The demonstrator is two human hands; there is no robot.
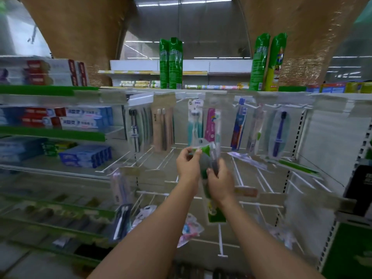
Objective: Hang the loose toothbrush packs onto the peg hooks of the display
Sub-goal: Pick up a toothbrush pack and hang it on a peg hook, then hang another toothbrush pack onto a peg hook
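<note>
I hold one clear toothbrush pack with a green card [207, 152] in front of the peg display. My left hand [188, 164] pinches its upper left edge between thumb and fingers. My right hand [220, 181] grips the pack's middle from the right. Its lower green end [216, 215] hangs below my right wrist. Above it, several packs hang from the top row of peg hooks [203, 106]: dark brushes [134, 129], beige ones [163, 127], a teal pack [194, 121], a pink pack [210, 125], a blue pack [239, 125] and a purple brush [278, 133]. The view is blurred.
Bare white peg hooks [161, 158] stick out in the middle rows. Loose packs lie at the bottom [190, 230], and one lies across the hooks on the right [249, 160]. Toothpaste boxes [84, 119] fill the left shelves. Green spray cans [171, 63] stand on top.
</note>
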